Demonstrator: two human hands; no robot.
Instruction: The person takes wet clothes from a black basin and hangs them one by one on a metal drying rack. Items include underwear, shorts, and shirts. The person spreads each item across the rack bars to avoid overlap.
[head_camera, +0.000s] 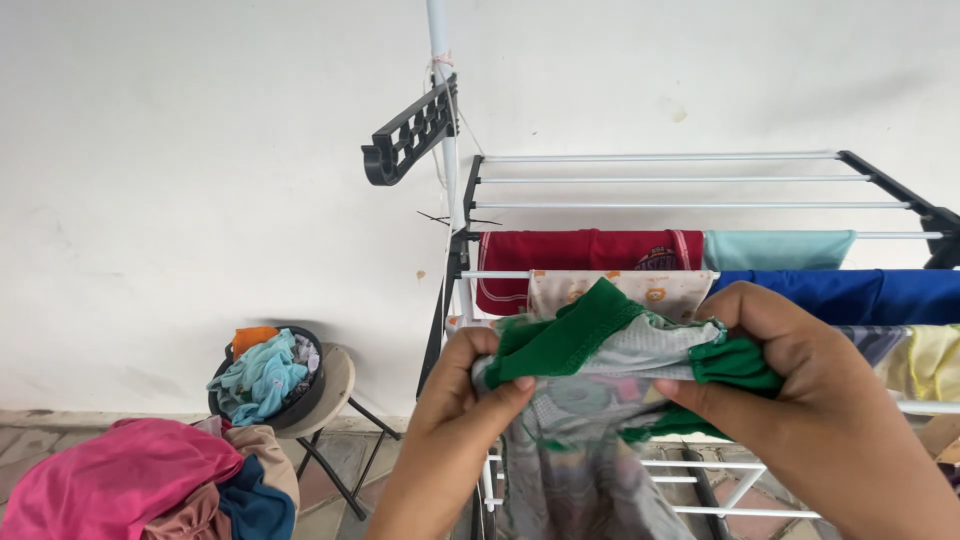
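- Holding a small garment up in front of the drying rack, both hands grip its green-trimmed top edge, which spreads the cloth so it hangs flat below them.
- Left hand, at about 7 o'clock in the view, is pinched shut on the left end of the green band, thumb in front and fingers behind.
- Right hand, at about 4 o'clock, is clenched on the bunched green edge at the other end; the pull between the two hands keeps the band taut.
- The garment's pale, patterned body droops toward 6 o'clock, clear of the rack's lower rails, so its weight helps it fall open.
- At 12 o'clock from the hands, the rack's top rails are bare, while the rails just behind the garment carry a red shirt, a pale teal cloth, a blue cloth and a yellow piece, each draped over a rail so air reaches both sides.
- A black clip hanger sticks out from the white pole at 11 o'clock.
- At 9 o'clock, a dark basket of mixed clothes sits on a folding stool, raised within arm's reach.
- At 8 o'clock, a pile of clothes with a pink piece on top lies low and near.
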